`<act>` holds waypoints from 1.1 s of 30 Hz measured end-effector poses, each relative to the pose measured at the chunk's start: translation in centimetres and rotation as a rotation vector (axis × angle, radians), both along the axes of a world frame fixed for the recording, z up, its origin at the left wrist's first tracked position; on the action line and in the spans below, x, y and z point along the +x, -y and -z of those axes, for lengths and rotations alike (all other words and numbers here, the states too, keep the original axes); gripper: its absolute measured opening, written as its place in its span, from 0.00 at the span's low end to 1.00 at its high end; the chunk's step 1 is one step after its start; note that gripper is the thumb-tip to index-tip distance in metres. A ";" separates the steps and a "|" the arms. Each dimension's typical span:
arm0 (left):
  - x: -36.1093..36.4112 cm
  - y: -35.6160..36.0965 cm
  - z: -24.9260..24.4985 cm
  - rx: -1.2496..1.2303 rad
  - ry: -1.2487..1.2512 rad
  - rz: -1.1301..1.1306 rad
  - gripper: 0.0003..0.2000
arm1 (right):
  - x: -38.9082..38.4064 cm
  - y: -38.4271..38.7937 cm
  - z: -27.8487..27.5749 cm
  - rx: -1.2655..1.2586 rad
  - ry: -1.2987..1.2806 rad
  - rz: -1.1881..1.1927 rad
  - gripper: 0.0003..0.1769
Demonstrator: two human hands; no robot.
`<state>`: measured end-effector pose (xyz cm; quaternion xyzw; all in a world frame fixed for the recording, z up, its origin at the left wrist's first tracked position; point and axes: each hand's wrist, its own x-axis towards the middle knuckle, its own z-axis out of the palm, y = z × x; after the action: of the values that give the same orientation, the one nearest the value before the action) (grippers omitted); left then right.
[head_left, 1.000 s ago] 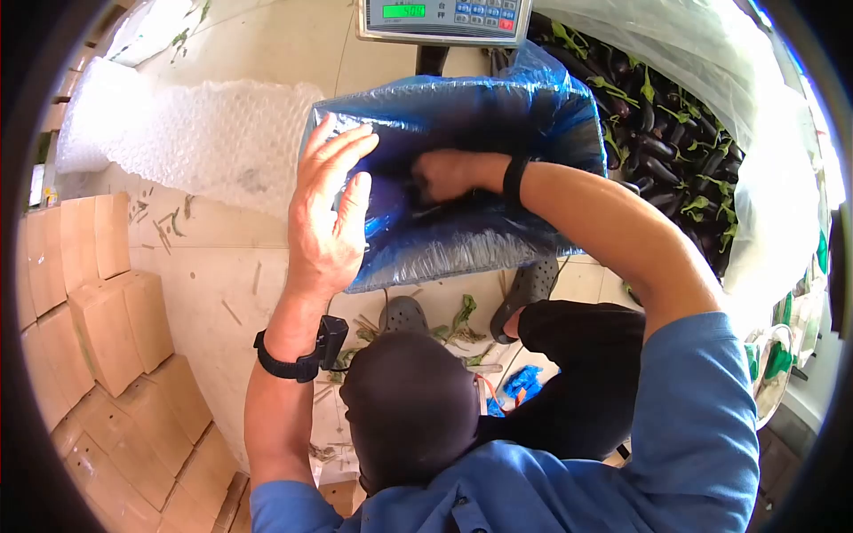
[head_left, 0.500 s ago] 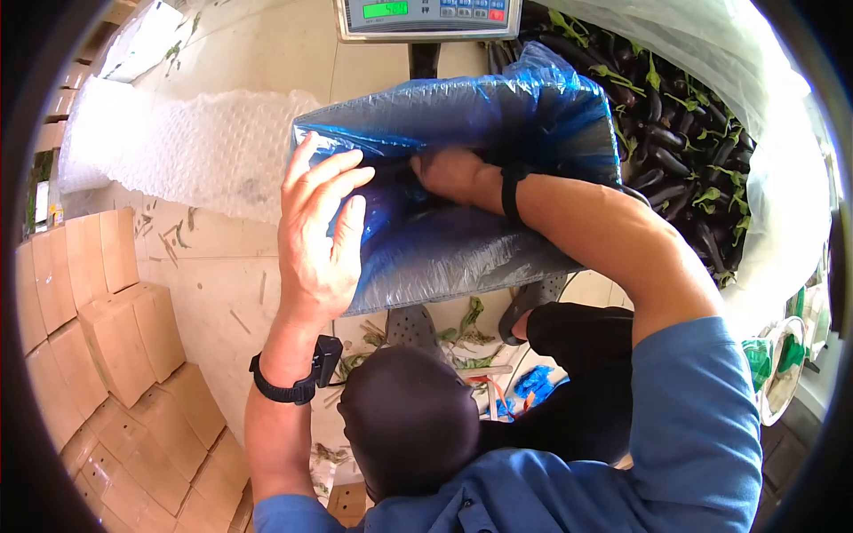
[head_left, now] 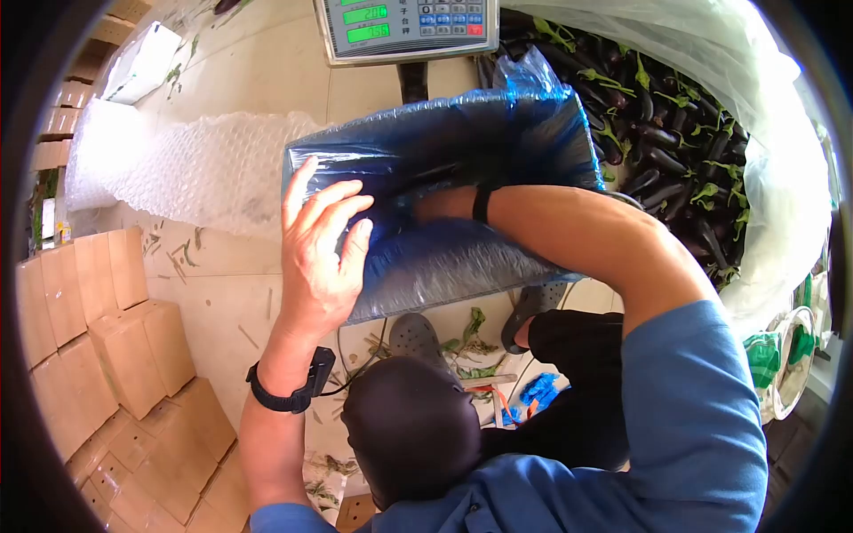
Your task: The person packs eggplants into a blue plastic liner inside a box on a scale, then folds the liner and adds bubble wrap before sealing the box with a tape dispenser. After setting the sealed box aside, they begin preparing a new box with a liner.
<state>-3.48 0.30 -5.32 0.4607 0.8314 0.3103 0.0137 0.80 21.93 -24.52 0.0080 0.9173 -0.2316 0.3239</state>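
Observation:
A box lined with blue plastic film (head_left: pixel 435 275) stands in front of me, its inside dark. At its left end, my left hand (head_left: pixel 322 253) has its fingers spread and slightly bent over the liner's edge, holding nothing. My right hand (head_left: pixel 444 204) is down inside the box, its fingers lost in the shadow. What that hand touches or holds cannot be made out. Just behind the box is a platform scale's display (head_left: pixel 409 28) with green lit digits. A heap of dark eggplants (head_left: pixel 666 151) lies right of the box.
Bubble wrap (head_left: pixel 213 169) stretches over the floor at left. Cardboard boxes (head_left: pixel 133 355) are stacked at lower left. Clear plastic sheeting (head_left: pixel 786 178) borders the eggplants. Leaf scraps (head_left: pixel 475 333) and blue film (head_left: pixel 540 389) lie near my feet, and a white bucket (head_left: pixel 791 364) is at right.
My right hand has gone deeper into the lined box, its fingers now out of sight. My left hand stays at the left edge. The view has shifted slightly, showing more of the scale display.

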 end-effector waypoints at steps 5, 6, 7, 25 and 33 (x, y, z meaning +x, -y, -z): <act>0.4 -0.8 -0.3 0.013 0.021 -0.027 0.08 | -0.4 -0.2 -2.1 0.038 -0.019 -0.173 0.20; 0.4 -1.1 -0.4 0.012 0.017 -0.037 0.08 | -0.7 0.0 -2.8 0.062 -0.023 -0.231 0.21; 0.6 -1.4 -0.4 0.013 0.020 -0.039 0.08 | -0.9 0.2 -3.9 0.084 -0.019 -0.282 0.21; -0.1 -0.2 -3.0 -0.363 -0.024 0.018 0.15 | 21.7 -32.1 -26.2 -0.069 -0.673 0.867 0.18; 6.1 -6.9 -7.5 -0.660 0.191 0.459 0.32 | 35.9 -36.4 6.3 0.232 -0.191 1.702 0.40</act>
<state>2.66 7.18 2.20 0.5744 0.7568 0.0572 0.3066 36.71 58.36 -30.84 0.7058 0.6406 -0.2998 -0.0411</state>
